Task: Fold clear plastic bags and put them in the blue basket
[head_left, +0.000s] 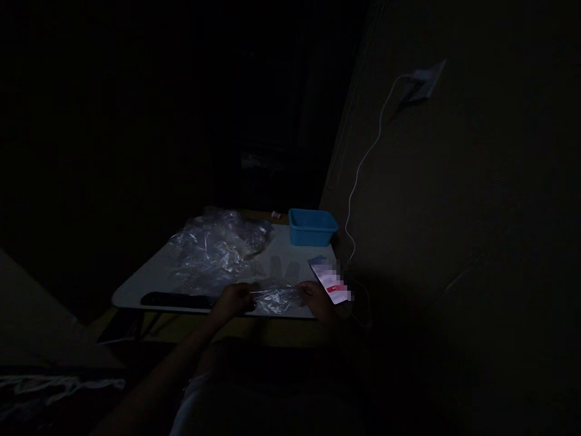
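A clear plastic bag point(278, 299) is stretched between my two hands at the front edge of the white table point(136, 284). My left hand point(233, 300) pinches its left end, and my right hand point(315, 297) grips the right end. Behind and to the left lies a big crumpled heap of clear plastic bags point(218, 242). Just beyond my right hand a phone point(330, 280) with a lit screen rests on the table. The room is very dark, so finger details are hard to make out.
A blue plastic basin point(313, 229) stands at the table's back right corner, with a small pale object point(276, 215) left of it. A white cable point(363, 160) hangs from a wall socket point(424, 82) down beside the table. The wall rises close on the right.
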Action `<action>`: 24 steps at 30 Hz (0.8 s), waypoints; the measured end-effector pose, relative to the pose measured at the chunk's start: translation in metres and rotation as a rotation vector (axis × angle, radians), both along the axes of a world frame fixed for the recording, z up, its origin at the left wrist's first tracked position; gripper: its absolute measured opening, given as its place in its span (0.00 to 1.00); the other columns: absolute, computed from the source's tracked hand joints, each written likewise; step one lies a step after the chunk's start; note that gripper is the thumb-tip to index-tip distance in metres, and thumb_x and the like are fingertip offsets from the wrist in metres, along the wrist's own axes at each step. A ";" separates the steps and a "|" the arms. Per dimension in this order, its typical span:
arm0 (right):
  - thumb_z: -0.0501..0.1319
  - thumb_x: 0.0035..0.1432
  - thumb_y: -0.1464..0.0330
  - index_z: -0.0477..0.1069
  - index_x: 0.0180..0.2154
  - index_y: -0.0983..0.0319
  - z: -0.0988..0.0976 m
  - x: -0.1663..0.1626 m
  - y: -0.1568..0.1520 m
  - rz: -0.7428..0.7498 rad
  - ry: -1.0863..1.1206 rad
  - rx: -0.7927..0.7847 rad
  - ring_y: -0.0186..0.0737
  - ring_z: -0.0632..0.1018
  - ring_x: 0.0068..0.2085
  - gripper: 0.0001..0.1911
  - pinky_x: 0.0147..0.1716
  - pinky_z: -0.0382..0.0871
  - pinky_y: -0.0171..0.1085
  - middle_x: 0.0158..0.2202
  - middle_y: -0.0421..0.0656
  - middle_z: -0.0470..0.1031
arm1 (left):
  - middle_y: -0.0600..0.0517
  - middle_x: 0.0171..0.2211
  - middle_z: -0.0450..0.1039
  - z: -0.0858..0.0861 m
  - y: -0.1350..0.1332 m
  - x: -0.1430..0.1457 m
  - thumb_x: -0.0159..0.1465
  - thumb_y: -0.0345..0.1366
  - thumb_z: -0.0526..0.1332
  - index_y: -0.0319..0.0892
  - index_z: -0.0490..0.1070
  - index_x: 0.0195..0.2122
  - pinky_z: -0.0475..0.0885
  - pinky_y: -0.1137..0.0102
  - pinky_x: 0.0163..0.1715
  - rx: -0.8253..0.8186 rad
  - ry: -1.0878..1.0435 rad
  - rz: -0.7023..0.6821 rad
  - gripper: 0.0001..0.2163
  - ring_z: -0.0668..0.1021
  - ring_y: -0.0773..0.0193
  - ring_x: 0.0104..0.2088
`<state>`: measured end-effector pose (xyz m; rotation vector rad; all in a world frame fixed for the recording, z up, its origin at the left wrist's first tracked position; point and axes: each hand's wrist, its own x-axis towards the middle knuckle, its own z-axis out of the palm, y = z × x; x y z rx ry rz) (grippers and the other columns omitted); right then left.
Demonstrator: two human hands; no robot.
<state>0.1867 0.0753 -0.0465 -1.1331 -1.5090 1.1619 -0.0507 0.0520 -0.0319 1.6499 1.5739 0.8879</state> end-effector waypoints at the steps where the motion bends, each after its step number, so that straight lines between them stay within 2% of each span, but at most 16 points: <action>1: 0.59 0.40 0.63 0.69 0.25 0.62 -0.001 0.000 0.001 0.000 0.008 -0.003 0.35 0.72 0.23 0.10 0.20 0.66 0.33 0.23 0.40 0.71 | 0.53 0.20 0.72 0.001 0.000 0.000 0.46 0.39 0.56 0.39 0.72 0.26 0.66 0.74 0.20 -0.009 0.024 -0.005 0.11 0.73 0.64 0.21; 5: 0.61 0.40 0.62 0.69 0.25 0.62 -0.004 0.001 0.002 -0.014 -0.030 0.055 0.39 0.73 0.28 0.10 0.27 0.68 0.36 0.25 0.41 0.72 | 0.53 0.20 0.73 0.003 0.001 -0.002 0.46 0.34 0.55 0.39 0.72 0.22 0.66 0.74 0.23 0.015 0.085 -0.007 0.08 0.74 0.63 0.23; 7: 0.61 0.40 0.62 0.69 0.24 0.62 -0.004 0.001 0.002 -0.016 -0.052 0.065 0.39 0.73 0.28 0.10 0.27 0.68 0.36 0.25 0.41 0.72 | 0.53 0.20 0.73 0.002 0.003 -0.003 0.46 0.33 0.54 0.40 0.72 0.22 0.66 0.74 0.23 0.027 0.089 -0.014 0.07 0.74 0.63 0.23; 10: 0.62 0.40 0.62 0.69 0.25 0.62 -0.002 0.001 0.000 0.015 -0.063 0.077 0.37 0.73 0.27 0.10 0.26 0.67 0.35 0.24 0.40 0.71 | 0.54 0.22 0.73 -0.001 0.004 -0.003 0.46 0.34 0.55 0.41 0.72 0.24 0.66 0.75 0.23 0.029 0.043 -0.040 0.08 0.74 0.64 0.24; 15: 0.60 0.41 0.58 0.69 0.27 0.63 -0.001 0.000 -0.002 0.021 -0.024 0.044 0.34 0.72 0.24 0.15 0.20 0.67 0.32 0.24 0.40 0.70 | 0.54 0.21 0.71 -0.006 0.001 -0.004 0.47 0.41 0.55 0.40 0.71 0.27 0.65 0.75 0.21 0.034 -0.061 -0.106 0.12 0.72 0.65 0.22; 19: 0.59 0.42 0.58 0.69 0.27 0.64 0.000 0.000 -0.001 0.030 -0.064 0.014 0.33 0.71 0.22 0.15 0.13 0.64 0.29 0.24 0.39 0.69 | 0.56 0.16 0.66 -0.003 -0.001 -0.002 0.48 0.46 0.53 0.40 0.69 0.22 0.62 0.76 0.17 0.011 -0.099 -0.076 0.14 0.68 0.68 0.18; 24: 0.57 0.44 0.61 0.69 0.28 0.63 0.005 -0.001 0.000 0.017 -0.124 0.021 0.32 0.70 0.21 0.12 0.12 0.60 0.28 0.24 0.39 0.70 | 0.59 0.13 0.60 0.003 0.000 0.002 0.48 0.48 0.53 0.40 0.66 0.24 0.58 0.76 0.14 -0.050 -0.181 -0.029 0.15 0.63 0.71 0.13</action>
